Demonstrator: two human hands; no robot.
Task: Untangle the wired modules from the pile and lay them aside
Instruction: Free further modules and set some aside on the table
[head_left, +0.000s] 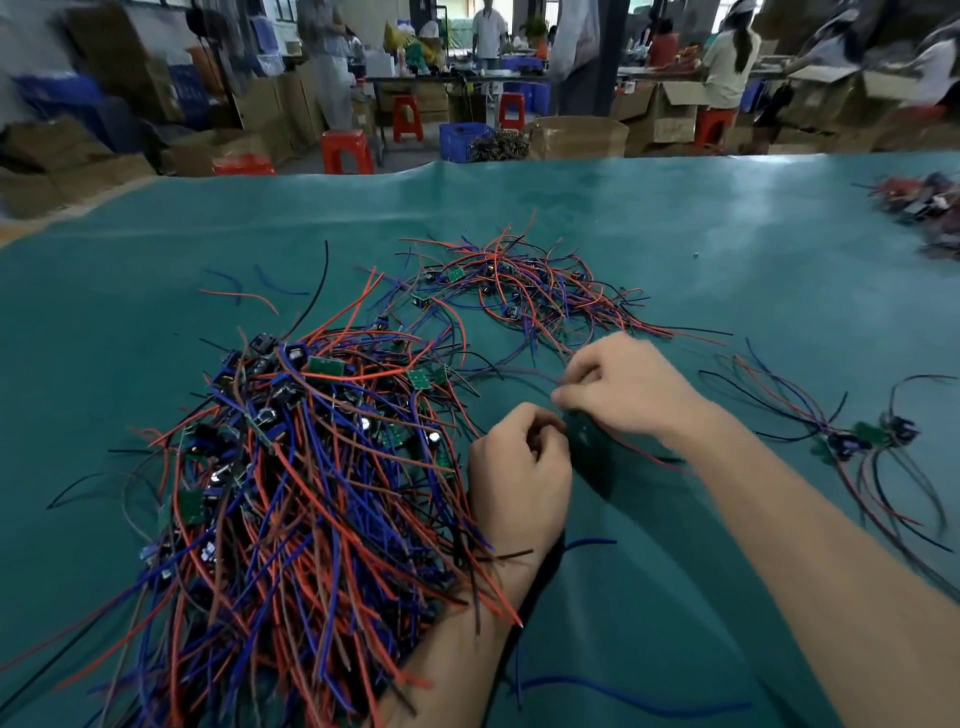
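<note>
Worktop (675, 218): covered in a teal sheet, running across the whole lower view.

Pile (291, 467): dense tangle of red, blue and black wires with small green boards and dark components, at 8 o'clock of centre; loose wire ends fan toward the near edge and lie across the left forearm.

Second tangle (524, 286): thinner spread of the same wired modules, at 12 o'clock of the hands, joined to the pile by stray wires.

Left hand (519, 467): just right of the pile, fingers curled inward, thumb and fingertips pinching at a thin wire; what lies inside the curl is hidden.

Small green module (584, 434): blurred, between the two hands, touching both.

Right hand (623, 389): at 1 o'clock of the left hand, fingers bent, tips pinching a thin wire above the module.

Set-aside modules (867, 439): a few boards with long trailing wires, at 3 o'clock, well apart from the pile.

Far heap (924, 202): blurred, at 2 o'clock by the worktop's right edge.

Red stools (347, 151): beyond the worktop, at 11 o'clock.
</note>
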